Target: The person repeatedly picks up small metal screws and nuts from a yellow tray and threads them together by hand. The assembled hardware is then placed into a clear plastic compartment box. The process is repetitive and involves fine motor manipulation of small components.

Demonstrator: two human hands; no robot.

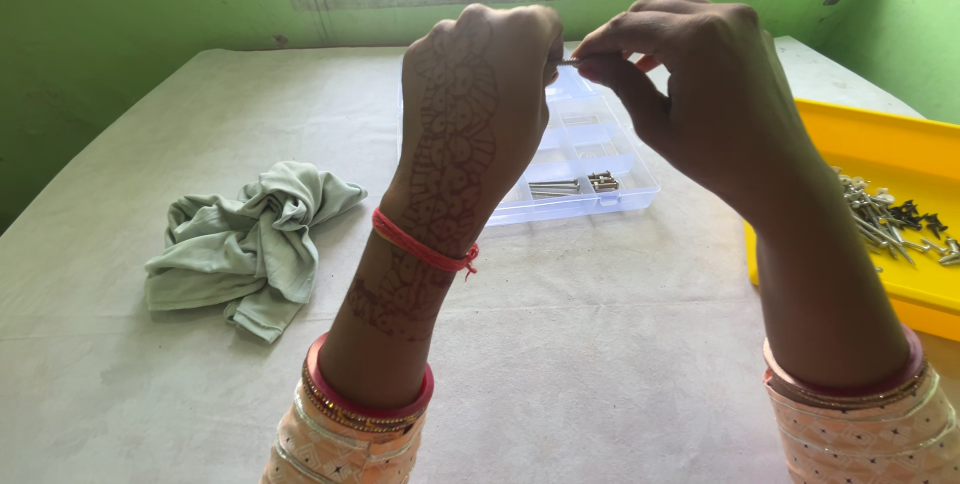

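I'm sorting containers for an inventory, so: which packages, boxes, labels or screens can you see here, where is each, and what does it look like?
Clear plastic compartment box: on the table behind the raised hands, rectangular, see-through, a few metal screws in its near compartments.
Yellow tray: at the table's right edge, rectangular, bright yellow, holding loose silver and black screws.
No labels, signs or screens show.

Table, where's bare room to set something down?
Bare table lies between the crumpled cloth and the yellow tray, in front of the clear box. Also left of the cloth. The tray is crowded with screws.
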